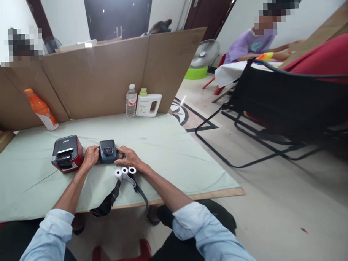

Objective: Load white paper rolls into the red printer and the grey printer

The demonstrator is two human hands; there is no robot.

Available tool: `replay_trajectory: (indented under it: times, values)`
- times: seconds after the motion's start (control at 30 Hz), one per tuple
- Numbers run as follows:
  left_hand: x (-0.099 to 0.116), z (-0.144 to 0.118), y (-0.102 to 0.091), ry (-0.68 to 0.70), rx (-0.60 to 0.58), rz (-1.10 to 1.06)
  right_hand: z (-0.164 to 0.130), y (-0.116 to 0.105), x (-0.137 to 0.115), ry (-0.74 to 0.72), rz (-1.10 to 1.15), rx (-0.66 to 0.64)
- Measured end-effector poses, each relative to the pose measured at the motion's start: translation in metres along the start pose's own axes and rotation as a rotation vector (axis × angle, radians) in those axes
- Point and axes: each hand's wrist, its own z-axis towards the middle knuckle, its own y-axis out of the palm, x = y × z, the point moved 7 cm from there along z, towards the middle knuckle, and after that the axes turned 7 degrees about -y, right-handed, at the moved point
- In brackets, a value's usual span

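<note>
Between my hands a small dark-grey label printer (108, 155) rests on the table, its front window facing me. My left hand (91, 156) grips its left side with the fingers closed together. On the opposite side, my right hand (128, 156) holds it with thumb and fingers at the edge. A larger red and black label printer (66, 149) stands just left of my left hand, a black strip at its front slot. Below my right hand lie three white-cored rolls (124, 171), with dark ribbon (108, 201) trailing from them over the table's near edge.
Cardboard panels (103, 79) wall the back of the green-covered table (169, 153). Before them stand an orange bottle (42, 109), a clear water bottle (131, 103) and a white jug (147, 105). A black folding chair (281, 104) is to the right; another person (251, 46) sits beyond it.
</note>
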Motion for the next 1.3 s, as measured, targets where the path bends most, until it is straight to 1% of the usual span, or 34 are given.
replay_trajectory:
  times: [0.13, 0.37, 0.6, 0.9, 1.13, 1.3]
  values:
    - [-0.006, 0.002, 0.002, -0.060, -0.013, -0.072, -0.002, -0.001, -0.004, -0.006, 0.023, 0.022]
    - [-0.021, 0.011, 0.011, -0.227, -0.067, -0.233, -0.002, -0.001, -0.003, 0.030, 0.007, 0.018]
    - [-0.022, 0.014, 0.011, -0.309, -0.119, -0.336, -0.001, 0.001, -0.001, 0.013, 0.000, 0.011]
    - [-0.018, 0.012, 0.009, -0.371, -0.171, -0.376, -0.001, 0.001, 0.000, 0.028, -0.006, 0.000]
    - [-0.012, 0.009, 0.007, -0.361, -0.181, -0.373, -0.001, 0.000, -0.003, 0.044, -0.006, -0.007]
    - [-0.014, 0.013, 0.009, -0.370, -0.182, -0.349, -0.002, 0.000, -0.002, 0.049, -0.038, -0.013]
